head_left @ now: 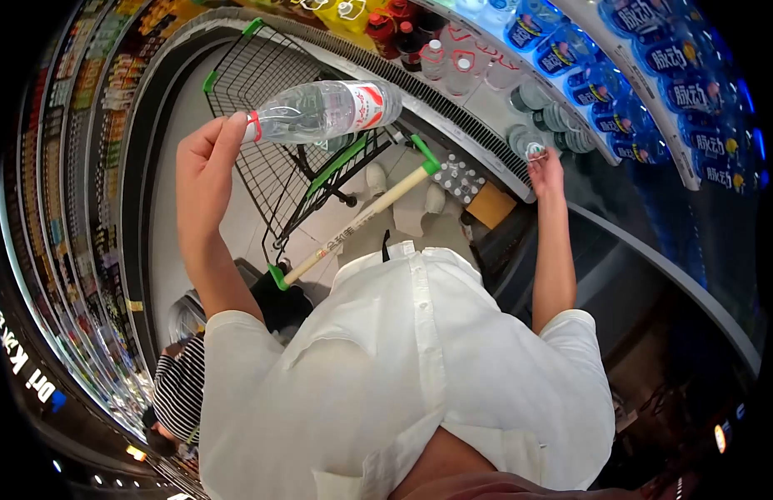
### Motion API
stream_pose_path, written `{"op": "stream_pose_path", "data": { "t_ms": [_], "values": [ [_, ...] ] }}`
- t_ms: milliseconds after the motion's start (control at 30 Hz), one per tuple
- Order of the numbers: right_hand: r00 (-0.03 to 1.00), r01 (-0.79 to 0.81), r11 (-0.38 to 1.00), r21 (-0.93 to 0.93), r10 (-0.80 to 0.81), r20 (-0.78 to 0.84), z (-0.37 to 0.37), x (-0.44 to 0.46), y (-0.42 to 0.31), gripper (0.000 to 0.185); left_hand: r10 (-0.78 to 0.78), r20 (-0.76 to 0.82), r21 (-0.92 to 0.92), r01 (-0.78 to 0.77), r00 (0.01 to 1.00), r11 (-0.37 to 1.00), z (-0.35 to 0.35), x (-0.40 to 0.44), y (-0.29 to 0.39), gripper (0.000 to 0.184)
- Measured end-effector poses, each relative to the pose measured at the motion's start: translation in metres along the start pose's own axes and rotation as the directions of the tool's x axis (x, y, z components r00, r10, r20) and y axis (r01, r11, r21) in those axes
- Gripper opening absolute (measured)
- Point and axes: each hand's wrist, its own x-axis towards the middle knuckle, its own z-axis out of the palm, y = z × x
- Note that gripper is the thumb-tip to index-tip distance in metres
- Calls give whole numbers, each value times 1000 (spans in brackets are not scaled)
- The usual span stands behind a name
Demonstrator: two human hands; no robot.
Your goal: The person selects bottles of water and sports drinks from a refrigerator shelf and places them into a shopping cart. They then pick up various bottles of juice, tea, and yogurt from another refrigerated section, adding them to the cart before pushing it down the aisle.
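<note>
Shelves | clear bottle, red-white label | left grip pinching neck | right grip holding second bottle

From the white shirt, both bare arms are extended forward. The left hand is held ahead of its left side, thumb and forefinger pinched; the right hand is reached out ahead-right, fingers bent (their closure is hard to judge).

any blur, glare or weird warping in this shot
Head view: strong fisheye warp, black corners, left-hand shelves bowed into arcs; small highlights on the clear bottle in the left hand; blue bottles brightly lit, lower right mostly dark; goods at far left smeared and too small to read, while the red-and-white label looks fairly crisp.
</note>
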Motion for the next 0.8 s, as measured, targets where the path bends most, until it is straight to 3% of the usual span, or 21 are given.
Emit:
{"op": "stream_pose_path", "data": {
  "t_ms": [100,133,200,267,333,400,467,500,533,600,633,733,800],
  "values": [
    [993,105,935,-339,-79,89,73,-23,-59,29,-54,-77,234,71,996,970,-20,-20,-11,43],
    [989,137,893,-428,-102,102,95,-50,-77,30,-73,-121,225,99,990,969,-23,-24,-18,43],
    [960,246,780,-575,-115,254,135,-117,-101,33,16,-136,542,61,991,838,-32,-29,-41,49],
    [881,377,684,-624,-58,469,159,-178,-117,32,-18,-171,597,118,985,793,-53,-30,-70,52],
    [847,474,574,-668,-89,524,195,-257,-133,31,-45,-188,650,158,981,743,-74,-32,-94,54],
    [777,573,595,-563,-176,605,223,-312,-148,30,-78,-236,661,219,969,718,-101,-39,-116,54],
    [782,620,590,-517,-416,463,259,-366,-142,28,-109,-240,638,241,965,731,-125,-49,-138,54],
    [688,588,669,-455,-117,716,262,-372,-165,31,-128,-235,622,250,964,742,-134,-52,-146,54],
    [684,593,661,-460,-111,721,275,-377,-162,31,-132,-245,613,259,961,747,-142,-54,-152,54],
    [465,624,700,-348,26,885,302,-387,-149,35,-205,-287,545,336,936,768,-153,-60,-161,54],
    [437,622,700,-351,62,897,323,-390,-135,38,-211,-296,535,345,931,771,-157,-62,-163,54],
    [498,587,674,-448,136,856,399,-406,-76,36,-230,-328,461,368,916,808,-157,-67,-168,54],
    [483,524,708,-474,210,850,435,-390,-31,33,-246,-315,424,368,917,828,-152,-70,-179,57]
  ]
}}
